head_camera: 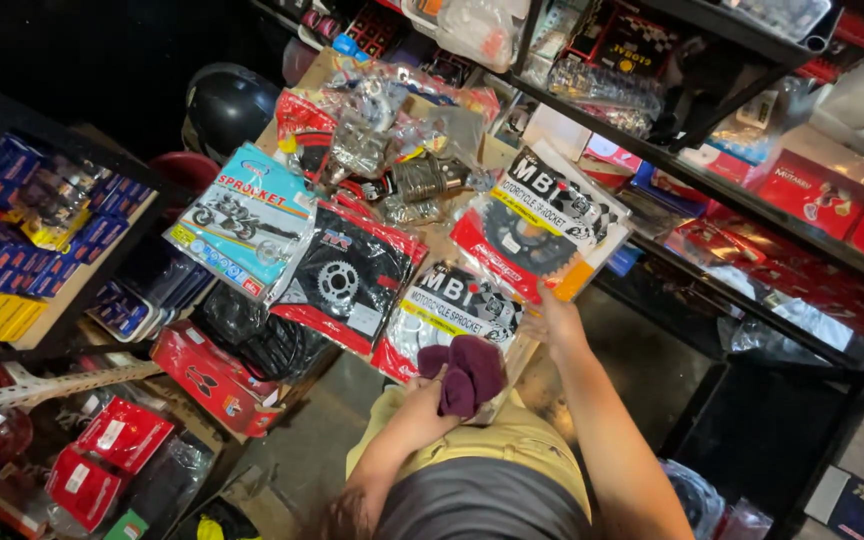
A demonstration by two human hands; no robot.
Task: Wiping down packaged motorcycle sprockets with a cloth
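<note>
Judging by its flat card backing, I take the sprocket pack (452,310) at lower centre for stiff, heavy and slick in its plastic film; its edges are the place to grip. I count about five such packs across the centre. My right hand (552,322) pinches its right edge, fingers closed. My left hand (430,392) is clenched around one soft maroon cloth (464,372).

1. I see a small, crowded shop room with a dark grey floor (642,370).
2. A black metal shelf (752,200) on one side holds many red boxes (812,190).
3. Another shelf (72,290) holds blue and yellow boxes (2,270).
4. The far corner is dark.
</note>
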